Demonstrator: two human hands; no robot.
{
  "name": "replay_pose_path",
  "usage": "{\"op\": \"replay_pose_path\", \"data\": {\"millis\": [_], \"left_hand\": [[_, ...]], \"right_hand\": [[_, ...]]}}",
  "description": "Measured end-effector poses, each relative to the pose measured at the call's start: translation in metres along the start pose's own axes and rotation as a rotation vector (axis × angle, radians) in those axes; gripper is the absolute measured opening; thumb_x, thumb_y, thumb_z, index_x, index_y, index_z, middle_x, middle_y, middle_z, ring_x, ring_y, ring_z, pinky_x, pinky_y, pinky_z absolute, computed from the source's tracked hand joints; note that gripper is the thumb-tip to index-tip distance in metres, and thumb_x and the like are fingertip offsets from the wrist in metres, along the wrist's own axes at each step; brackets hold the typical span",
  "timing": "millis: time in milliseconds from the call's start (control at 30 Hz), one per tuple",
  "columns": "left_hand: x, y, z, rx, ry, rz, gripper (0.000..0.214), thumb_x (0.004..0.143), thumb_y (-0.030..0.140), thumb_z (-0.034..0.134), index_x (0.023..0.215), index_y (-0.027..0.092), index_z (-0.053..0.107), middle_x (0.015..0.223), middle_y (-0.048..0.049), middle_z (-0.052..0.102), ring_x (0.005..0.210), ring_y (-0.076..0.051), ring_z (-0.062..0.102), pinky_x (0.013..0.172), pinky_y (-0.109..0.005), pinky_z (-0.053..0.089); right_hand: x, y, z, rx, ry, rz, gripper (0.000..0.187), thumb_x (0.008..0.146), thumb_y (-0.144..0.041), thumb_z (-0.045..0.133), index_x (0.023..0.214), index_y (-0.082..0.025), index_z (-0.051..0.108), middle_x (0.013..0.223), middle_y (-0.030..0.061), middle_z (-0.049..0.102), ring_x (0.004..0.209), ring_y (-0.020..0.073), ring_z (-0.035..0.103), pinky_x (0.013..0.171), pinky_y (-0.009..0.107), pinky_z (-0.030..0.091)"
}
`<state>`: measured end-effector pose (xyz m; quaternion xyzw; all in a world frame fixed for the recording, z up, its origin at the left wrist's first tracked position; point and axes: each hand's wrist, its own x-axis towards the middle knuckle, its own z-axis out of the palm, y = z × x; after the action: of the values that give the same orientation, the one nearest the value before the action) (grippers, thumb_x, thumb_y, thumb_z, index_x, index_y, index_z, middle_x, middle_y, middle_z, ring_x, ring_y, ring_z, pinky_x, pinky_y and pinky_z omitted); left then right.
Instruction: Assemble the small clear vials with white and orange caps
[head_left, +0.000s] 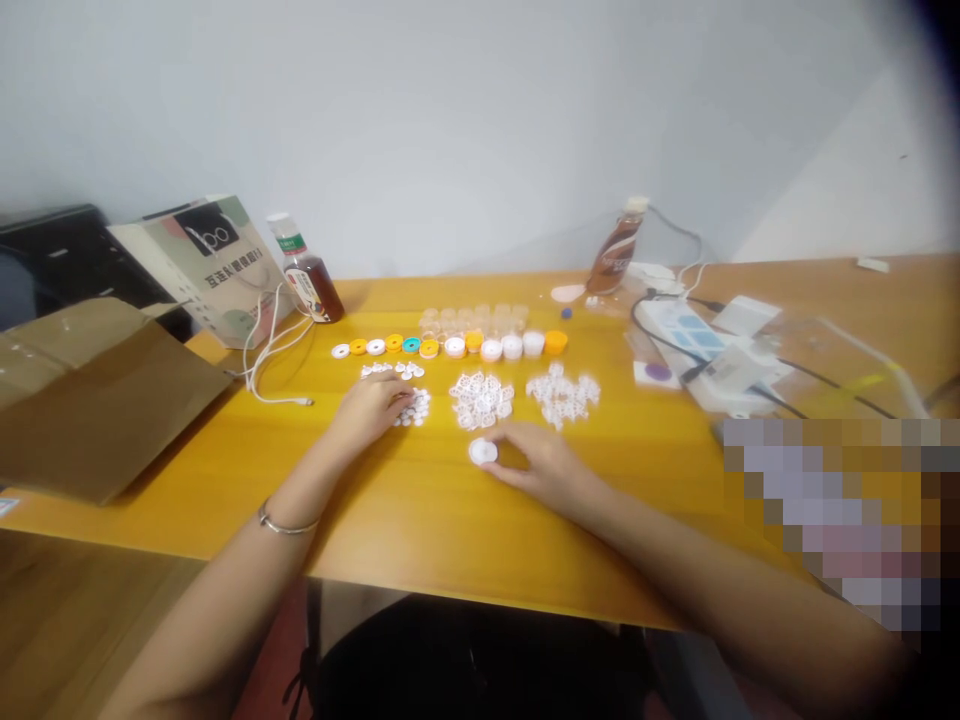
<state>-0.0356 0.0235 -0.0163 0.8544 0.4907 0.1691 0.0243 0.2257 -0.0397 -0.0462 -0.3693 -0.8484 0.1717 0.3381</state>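
Between the thumb and fingers of my right hand [544, 468] is a white round cap-like piece [483, 452], held just above the table. My left hand [373, 408] reaches over a pile of small white plastic parts [416, 408], its fingertips closed together at the pile's edge; whether a part is between them is too small to see. Behind that hand lie more small white parts [409, 370]. Two heaps of clear-white lacy plastic pieces, a middle heap [481, 400] and a right heap [562, 396], lie beyond my right hand.
A row of white, orange and teal round caps [411, 346] crosses the table, with clear cups [476, 320] behind. Bottles stand at left [311, 280] and right [619, 248]. A cardboard box [112, 400], white cable [259, 385] and power strip [686, 345] flank the work area.
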Motion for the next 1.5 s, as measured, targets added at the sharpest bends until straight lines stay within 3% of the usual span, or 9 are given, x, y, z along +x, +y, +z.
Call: {"op": "replay_pose_path", "data": {"millis": [833,1033,1233,1500], "left_hand": [[0.000,0.000,0.004,-0.201,-0.005,-0.071,0.008,0.079,0.022,0.053,0.078,0.016,0.057,0.076,-0.0025,0.062,0.069,-0.014,0.057,0.067,-0.028,0.044],[-0.005,0.028,0.005,-0.367,0.062,0.085,0.009,0.083,0.022,0.051,0.084,0.016,0.058,0.082,-0.0028,0.063,0.073,-0.012,0.057,0.069,-0.027,0.045],[-0.010,0.065,0.015,-0.531,-0.113,0.205,0.010,0.084,0.018,0.050,0.085,0.017,0.059,0.083,-0.0011,0.064,0.076,-0.011,0.057,0.071,-0.025,0.046],[-0.008,0.068,0.020,-0.550,-0.168,0.181,0.011,0.084,0.020,0.050,0.086,0.017,0.060,0.085,-0.0026,0.066,0.079,-0.013,0.060,0.073,-0.027,0.048]], "right_hand": [[0.001,-0.001,-0.001,0.013,-0.003,-0.016,0.011,0.079,-0.024,0.057,0.089,-0.019,0.055,0.083,0.0046,0.064,0.078,0.0172,0.060,0.070,0.029,0.048],[0.001,-0.003,0.000,0.060,-0.016,-0.008,0.014,0.078,-0.022,0.058,0.091,-0.020,0.054,0.087,0.0040,0.065,0.080,0.0165,0.061,0.073,0.029,0.049],[0.001,-0.005,0.001,0.077,-0.013,0.003,0.016,0.078,-0.021,0.058,0.093,-0.019,0.055,0.087,0.0040,0.065,0.081,0.0162,0.061,0.074,0.029,0.048],[0.002,-0.004,0.003,0.094,0.000,0.014,0.015,0.077,-0.023,0.059,0.091,-0.020,0.055,0.085,0.0030,0.065,0.077,0.0157,0.062,0.069,0.028,0.049]]}}
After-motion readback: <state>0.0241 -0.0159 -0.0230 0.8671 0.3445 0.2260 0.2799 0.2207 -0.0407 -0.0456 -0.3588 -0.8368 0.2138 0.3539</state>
